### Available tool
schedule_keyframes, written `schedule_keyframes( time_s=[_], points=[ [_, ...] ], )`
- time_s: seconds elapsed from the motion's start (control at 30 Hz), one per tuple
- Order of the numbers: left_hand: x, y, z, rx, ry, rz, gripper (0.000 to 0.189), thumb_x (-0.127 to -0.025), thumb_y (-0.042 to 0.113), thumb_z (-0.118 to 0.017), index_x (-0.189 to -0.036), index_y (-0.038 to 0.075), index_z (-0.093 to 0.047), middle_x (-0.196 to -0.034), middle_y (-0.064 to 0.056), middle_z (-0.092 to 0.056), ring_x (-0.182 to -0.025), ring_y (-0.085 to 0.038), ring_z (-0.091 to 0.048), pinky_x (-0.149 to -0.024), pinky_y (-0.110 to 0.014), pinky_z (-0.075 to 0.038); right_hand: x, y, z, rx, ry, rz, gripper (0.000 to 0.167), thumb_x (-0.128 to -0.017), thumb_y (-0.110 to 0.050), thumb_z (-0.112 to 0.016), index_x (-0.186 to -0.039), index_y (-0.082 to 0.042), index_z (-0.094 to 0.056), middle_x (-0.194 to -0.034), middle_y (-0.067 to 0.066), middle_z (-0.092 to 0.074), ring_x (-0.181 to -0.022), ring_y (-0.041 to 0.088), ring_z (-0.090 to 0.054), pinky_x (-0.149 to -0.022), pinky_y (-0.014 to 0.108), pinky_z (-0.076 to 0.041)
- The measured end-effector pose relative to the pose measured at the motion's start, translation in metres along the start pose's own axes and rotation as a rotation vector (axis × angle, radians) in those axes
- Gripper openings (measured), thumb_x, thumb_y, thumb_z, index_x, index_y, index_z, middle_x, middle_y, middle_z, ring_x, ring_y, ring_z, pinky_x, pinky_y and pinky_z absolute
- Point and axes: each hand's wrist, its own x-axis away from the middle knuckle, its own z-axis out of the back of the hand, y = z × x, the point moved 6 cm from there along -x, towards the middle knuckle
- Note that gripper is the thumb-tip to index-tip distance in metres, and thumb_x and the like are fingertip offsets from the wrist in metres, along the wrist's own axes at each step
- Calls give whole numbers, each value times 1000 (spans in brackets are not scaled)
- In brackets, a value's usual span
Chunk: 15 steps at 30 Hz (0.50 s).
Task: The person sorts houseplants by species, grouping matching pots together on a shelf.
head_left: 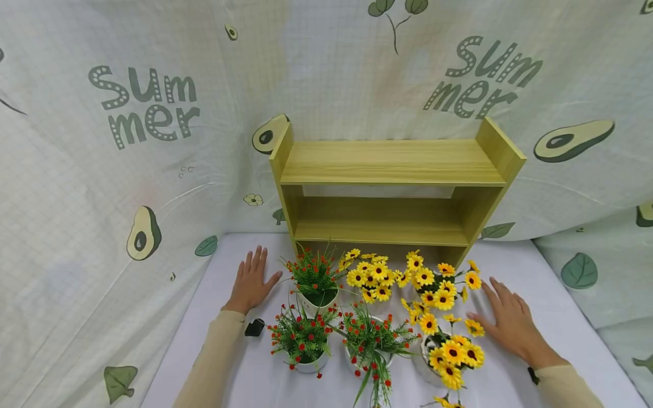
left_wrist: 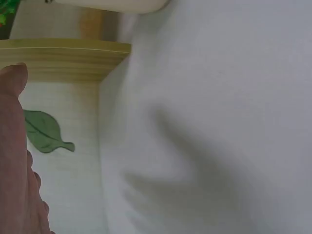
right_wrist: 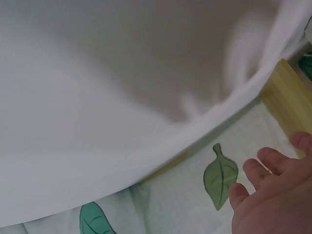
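My left hand (head_left: 252,281) is held with straight fingers to the left of the potted plants, holding nothing. Nearest to it is a pot of red-flowered greenery (head_left: 316,275). Two similar red-flowered plants stand in front, one at left (head_left: 303,339) and one in the middle (head_left: 371,337). On the other side, my right hand (head_left: 512,323), fingers spread and holding nothing, is beside the yellow daisy-like flowers (head_left: 442,294). Another yellow pot plant (head_left: 451,354) stands nearer me, and one more yellow bunch (head_left: 374,275) is at the back. In the left wrist view, the hand (left_wrist: 17,161) casts a shadow.
Behind the plants stands a light wooden shelf (head_left: 393,161) with raised side panels. A white-covered table (head_left: 270,391) carries everything. Avocado-print cloth (head_left: 326,73) hangs at the back and sides. A small black object (head_left: 254,327) is by my left wrist.
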Motion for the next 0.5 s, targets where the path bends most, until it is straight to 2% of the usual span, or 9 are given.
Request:
schedule_keyframes(
  time_s=[0.13, 0.23, 0.33, 0.5],
  points=[
    [-5, 5, 15, -8, 5, 3, 90, -106, 49, -56, -168, -1, -14, -175, -24, -12, -160, -48, -10, -127, -66, -10, 7, -6, 0, 5, -20, 43, 83, -94, -32, -78, -153, 10, -38, -159, 38, -29, -141, 60, -30, -110, 76, -22],
    [-10, 8, 28, 3, 17, -3, 89, -108, 49, -54, -169, 0, -12, -175, -23, -11, -161, -47, -8, -127, -65, -9, 11, -10, -1, -5, -52, 53, 86, -85, -17, -81, -154, 8, -37, -160, 37, -29, -141, 58, -31, -108, 76, -23],
    [-14, 12, 45, 29, 54, -22, 88, -108, 48, -54, -169, -1, -12, -175, -24, -12, -160, -48, -11, -126, -66, -9, 15, -15, -2, -18, -69, 54, 91, -81, -19, -84, -155, 8, -38, -158, 36, -32, -140, 56, -34, -106, 76, -25],
    [-21, 25, 75, 60, 138, -71, 87, -108, 43, -56, -168, -2, -14, -174, -26, -17, -158, -49, -18, -125, -66, -15, 24, -22, -3, -43, -33, 87, 91, -82, -29, -87, -153, 6, -44, -155, 35, -40, -135, 56, -42, -101, 74, -29]
  ],
)
